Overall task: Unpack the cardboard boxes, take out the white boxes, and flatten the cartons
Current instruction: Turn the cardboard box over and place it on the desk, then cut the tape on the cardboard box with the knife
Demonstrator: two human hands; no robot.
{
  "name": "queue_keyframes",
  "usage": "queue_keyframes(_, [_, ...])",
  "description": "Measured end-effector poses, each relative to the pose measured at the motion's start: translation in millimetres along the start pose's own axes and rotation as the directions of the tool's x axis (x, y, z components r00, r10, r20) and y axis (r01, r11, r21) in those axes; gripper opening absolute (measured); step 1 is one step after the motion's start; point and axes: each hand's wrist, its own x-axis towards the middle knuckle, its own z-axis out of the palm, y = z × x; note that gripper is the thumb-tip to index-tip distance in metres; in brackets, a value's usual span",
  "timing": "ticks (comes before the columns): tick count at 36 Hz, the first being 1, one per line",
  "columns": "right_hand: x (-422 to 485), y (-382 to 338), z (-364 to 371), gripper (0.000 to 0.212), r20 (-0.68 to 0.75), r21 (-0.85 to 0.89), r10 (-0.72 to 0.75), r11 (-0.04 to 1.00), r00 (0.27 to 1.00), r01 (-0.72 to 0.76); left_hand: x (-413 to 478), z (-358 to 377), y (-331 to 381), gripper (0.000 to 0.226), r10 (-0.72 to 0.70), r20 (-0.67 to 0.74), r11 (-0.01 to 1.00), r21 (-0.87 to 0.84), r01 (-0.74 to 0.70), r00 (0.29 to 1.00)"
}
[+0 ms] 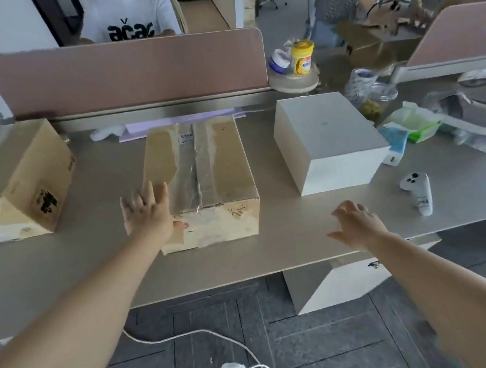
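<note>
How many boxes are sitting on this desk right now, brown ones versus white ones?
Brown cardboard cartons: 2, the taped middle one and the left one
White rectangular box: 1
Total: 3

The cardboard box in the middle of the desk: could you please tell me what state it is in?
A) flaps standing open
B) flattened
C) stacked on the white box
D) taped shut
D: clear tape runs along the closed top seam of the middle cardboard box, which stands whole on the desk.
</note>
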Motion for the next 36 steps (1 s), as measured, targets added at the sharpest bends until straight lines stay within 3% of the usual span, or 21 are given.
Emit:
queue_keyframes(6, [11, 43, 26, 0.055, 0.058, -0.007, 0.039, 0.999, 0.998, -0.038, 0, 1, 7, 0.102, -0.054, -0.012, 0.998, 0.014, 0.055, 0.998])
queue_keyframes(14, [22, 48, 54, 0.024, 0.028, -0.149, 0.012, 0.989, 1.000, -0.008, -2, 2, 21, 0.106, -0.133, -0.042, 0.988, 0.073, 0.136, 0.990])
queue_keyframes(27, [26, 15, 57, 0.019, -0.046, -0.155, -0.046, 0.987, 0.998, 0.039, -7, 0, 29, 0.107, -0.172, -0.018, 0.985, 0.024, 0.172, 0.985])
queue_keyframes(36, [28, -34, 30, 0.017, -0.150, 0.019, -0.141, 0.989, 0.979, 0.146, -4, -8, 21, 0.110, -0.097, 0.012, 0.995, 0.029, 0.097, 0.995])
